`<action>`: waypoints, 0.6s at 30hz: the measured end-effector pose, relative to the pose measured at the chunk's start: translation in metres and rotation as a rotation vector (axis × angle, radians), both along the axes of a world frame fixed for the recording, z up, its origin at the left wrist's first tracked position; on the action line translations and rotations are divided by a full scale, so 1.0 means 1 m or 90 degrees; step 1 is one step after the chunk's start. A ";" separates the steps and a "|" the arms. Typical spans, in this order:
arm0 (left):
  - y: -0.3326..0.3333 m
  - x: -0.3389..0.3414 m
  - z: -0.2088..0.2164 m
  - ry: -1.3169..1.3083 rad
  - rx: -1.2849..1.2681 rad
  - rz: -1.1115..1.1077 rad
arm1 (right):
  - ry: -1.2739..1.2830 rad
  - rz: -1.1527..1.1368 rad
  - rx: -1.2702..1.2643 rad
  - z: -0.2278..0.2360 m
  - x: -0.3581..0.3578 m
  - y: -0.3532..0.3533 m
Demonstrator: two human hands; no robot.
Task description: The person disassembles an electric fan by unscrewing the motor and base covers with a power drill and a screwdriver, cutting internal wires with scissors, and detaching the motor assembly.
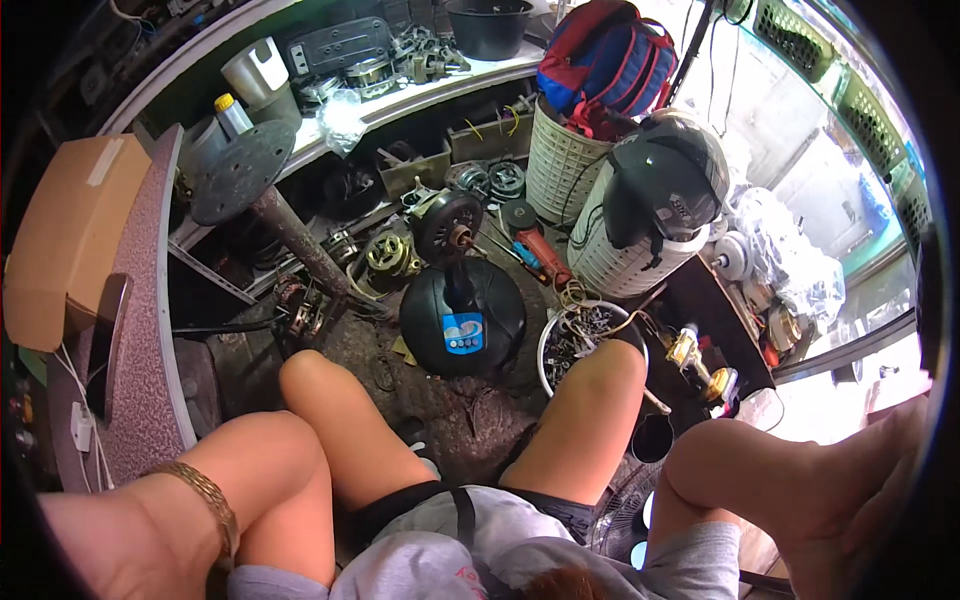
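Sitting low, two bare knees pointing toward twelve o'clock. Left hand (95, 540) lifting back at seven o'clock, one gold bracelet (205, 500) circling its wrist, fingers running off the rim, so not telling whether loose or clenched. Right hand (860, 490) rising at four o'clock, blurring against the bright edge, grip likewise not showing; nothing seen touching either hand. Lying on the floor at centre, just beyond the knees, one black round cover (463, 315) bearing one blue label. Standing just beside it at three o'clock, one white bowl (560, 335) holding small metal parts. Standing at one o'clock, two white ribbed baskets (555, 165), one black helmet (665, 180) resting on the nearer. Sitting at nine o'clock, one cardboard box (70, 230)
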State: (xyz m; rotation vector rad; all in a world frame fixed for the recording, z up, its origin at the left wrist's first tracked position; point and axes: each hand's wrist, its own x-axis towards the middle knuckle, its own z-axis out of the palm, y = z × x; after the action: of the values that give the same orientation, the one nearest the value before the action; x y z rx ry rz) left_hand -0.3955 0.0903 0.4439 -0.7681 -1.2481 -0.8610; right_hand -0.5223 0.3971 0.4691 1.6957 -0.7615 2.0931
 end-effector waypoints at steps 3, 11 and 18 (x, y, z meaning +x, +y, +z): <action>0.004 -0.002 -0.008 -0.004 0.010 0.001 | -0.015 0.006 0.000 -0.010 -0.007 0.000; 0.002 -0.011 -0.009 0.000 0.002 0.010 | -0.051 -0.005 -0.005 -0.027 -0.017 -0.008; -0.002 -0.021 -0.012 0.005 0.009 0.018 | -0.090 -0.019 0.007 -0.042 -0.023 -0.019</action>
State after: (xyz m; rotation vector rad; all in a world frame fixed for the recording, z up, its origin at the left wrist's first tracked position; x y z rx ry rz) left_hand -0.4167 0.0879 0.4314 -0.7407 -1.2414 -0.8421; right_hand -0.5456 0.3785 0.4270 1.5454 -0.8353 2.2104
